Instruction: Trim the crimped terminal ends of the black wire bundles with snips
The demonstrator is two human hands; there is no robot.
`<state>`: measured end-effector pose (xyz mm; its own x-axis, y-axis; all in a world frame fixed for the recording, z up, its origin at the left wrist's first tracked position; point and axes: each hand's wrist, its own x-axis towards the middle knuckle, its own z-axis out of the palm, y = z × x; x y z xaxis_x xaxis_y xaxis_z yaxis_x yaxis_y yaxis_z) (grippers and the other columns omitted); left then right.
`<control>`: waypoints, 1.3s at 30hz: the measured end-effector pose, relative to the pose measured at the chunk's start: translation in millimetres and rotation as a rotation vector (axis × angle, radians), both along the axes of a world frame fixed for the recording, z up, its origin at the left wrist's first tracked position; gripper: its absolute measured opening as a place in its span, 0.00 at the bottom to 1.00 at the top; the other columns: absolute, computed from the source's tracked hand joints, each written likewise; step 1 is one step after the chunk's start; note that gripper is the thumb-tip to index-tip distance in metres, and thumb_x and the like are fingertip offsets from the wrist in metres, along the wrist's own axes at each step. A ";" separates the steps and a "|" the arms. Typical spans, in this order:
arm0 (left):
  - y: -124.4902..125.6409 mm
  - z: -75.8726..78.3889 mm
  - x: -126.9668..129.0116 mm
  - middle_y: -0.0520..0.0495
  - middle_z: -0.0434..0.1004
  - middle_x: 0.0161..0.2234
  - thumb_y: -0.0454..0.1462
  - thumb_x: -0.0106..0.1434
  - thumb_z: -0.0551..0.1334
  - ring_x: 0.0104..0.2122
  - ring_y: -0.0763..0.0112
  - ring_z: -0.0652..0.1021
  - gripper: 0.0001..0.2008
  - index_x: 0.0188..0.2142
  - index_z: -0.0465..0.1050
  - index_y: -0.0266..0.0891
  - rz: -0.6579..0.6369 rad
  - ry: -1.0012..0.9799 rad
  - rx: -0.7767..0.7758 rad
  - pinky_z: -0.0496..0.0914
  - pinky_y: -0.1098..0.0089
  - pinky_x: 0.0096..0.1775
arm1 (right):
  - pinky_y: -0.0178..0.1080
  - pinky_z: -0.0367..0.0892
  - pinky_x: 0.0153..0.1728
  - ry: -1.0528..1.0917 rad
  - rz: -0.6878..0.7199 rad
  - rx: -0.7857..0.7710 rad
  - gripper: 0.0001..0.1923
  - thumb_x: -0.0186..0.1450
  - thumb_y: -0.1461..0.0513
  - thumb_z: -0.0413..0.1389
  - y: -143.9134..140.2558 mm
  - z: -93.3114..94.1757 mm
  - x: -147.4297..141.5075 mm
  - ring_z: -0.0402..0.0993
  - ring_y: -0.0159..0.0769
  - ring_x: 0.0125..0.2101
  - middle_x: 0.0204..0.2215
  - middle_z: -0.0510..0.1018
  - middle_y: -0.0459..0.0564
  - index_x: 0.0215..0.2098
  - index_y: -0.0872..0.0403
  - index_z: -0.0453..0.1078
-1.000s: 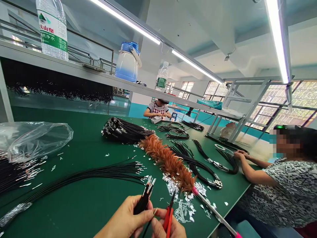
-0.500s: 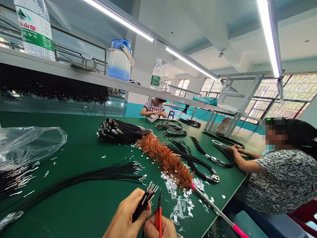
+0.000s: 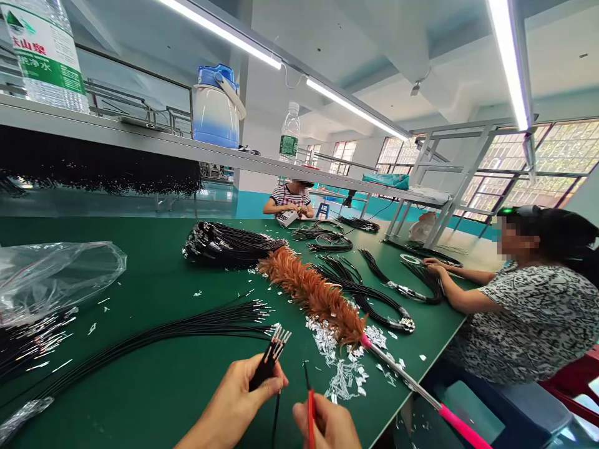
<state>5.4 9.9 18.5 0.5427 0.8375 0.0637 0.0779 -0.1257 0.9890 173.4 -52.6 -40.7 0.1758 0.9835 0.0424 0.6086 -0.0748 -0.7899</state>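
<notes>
On the shelf at top left, the big water bottle [image 3: 44,53] shows a green label with red characters "山泉" and white "净水" beneath. The farther bottle's [image 3: 289,132] green label is too small to read.

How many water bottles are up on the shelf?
2. One water bottle stands at the far left of the shelf, cut off by the picture's edge; the other bottle stands further along, past the blue jug.
</notes>
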 end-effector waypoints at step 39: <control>-2.2 0.1 0.4 0.48 0.75 0.28 0.37 0.56 0.61 0.29 0.68 0.73 0.06 0.29 0.69 0.35 -0.138 -0.128 -0.175 0.65 0.69 0.35 | 0.41 0.34 0.12 -1.328 0.494 0.134 0.11 0.52 0.56 0.62 -1.5 72.4 19.0 0.74 0.43 0.11 0.12 0.77 0.49 0.19 0.56 0.73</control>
<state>5.8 7.7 18.6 0.6493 0.7605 -0.0005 -0.0553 0.0479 0.9973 192.4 -54.1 31.7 -0.4224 0.9064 -0.0027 0.8321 0.3889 0.3953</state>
